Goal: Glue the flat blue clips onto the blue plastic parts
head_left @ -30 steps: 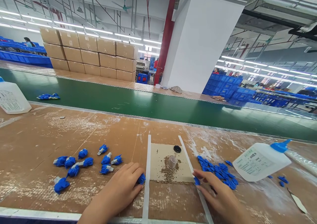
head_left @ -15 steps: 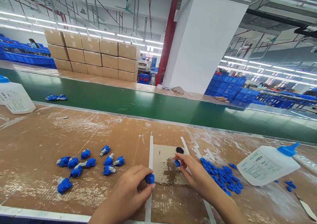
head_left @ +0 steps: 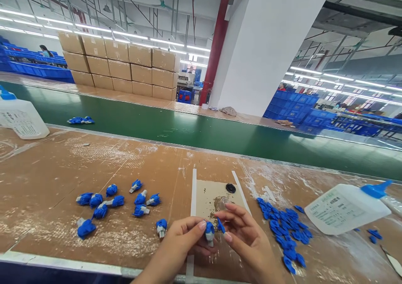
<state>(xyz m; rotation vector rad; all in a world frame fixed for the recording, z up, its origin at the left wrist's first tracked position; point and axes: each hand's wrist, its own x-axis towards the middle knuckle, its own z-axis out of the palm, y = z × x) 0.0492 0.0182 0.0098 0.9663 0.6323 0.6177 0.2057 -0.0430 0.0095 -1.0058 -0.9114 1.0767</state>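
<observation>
Between the thumb and fingers of my left hand [head_left: 185, 240] is a small blue and grey plastic part [head_left: 209, 233]. My right hand [head_left: 246, 238] pinches a thin blue plastic piece [head_left: 221, 225] just to the right of that part, with a small gap between the two. Beyond my fingers, a small clear dish [head_left: 222, 202] and a black round cap [head_left: 230, 188] rest on a stained beige card [head_left: 205, 196]. Left of my left hand lies a blue and grey part [head_left: 161, 228], and several similar parts [head_left: 100, 210] are scattered farther left. A pile of thin blue pieces [head_left: 284, 225] is beside my right hand.
A white bottle with a blue nozzle [head_left: 345, 208] lies tilted at the right; another bottle [head_left: 23, 118] is at the left edge. Beyond the cardboard-covered table runs a green conveyor belt [head_left: 141, 118] carrying blue parts [head_left: 81, 120]. Stacked cartons [head_left: 119, 68] and a pillar stand behind.
My right hand has moved back from the dish toward my left hand, carrying the blue piece. Another blue and grey part now lies left of my left hand. The whole view has shifted slightly.
</observation>
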